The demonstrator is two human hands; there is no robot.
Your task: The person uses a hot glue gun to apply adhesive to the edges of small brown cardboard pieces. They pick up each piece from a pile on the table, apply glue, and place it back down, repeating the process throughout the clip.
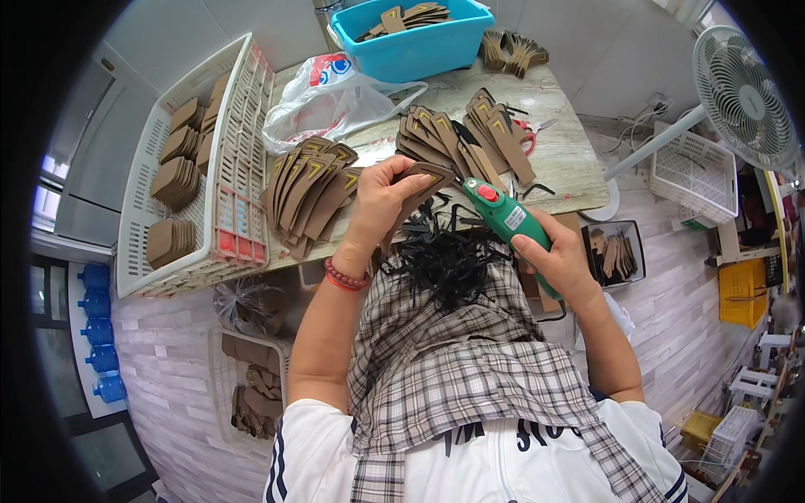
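Pinched in my left hand [380, 205] is a brown flat cut piece [412, 186] with a yellow angular mark. My right hand [560, 256] wraps round a green handheld electric cutter [506, 214] with a red button. The cutter's tip meets or nearly meets the piece's upper edge; I cannot tell which. Black strip trimmings [453, 268] lie heaped on the checked apron [444, 394] over my lap. Just left of my left hand, a fanned pile of like pieces [306, 193] rests at the table's near edge. More piles [495, 134] lie beyond my hands.
Red-handled scissors [533, 132] lie right on the table [574, 159]. A blue bin [411, 50] of pieces and a plastic bag [331, 105] stand behind. A white crate [189, 226] of stacked pieces is at left, a fan [746, 101] at right. Below are a white basket [220, 377] and a box [641, 251].
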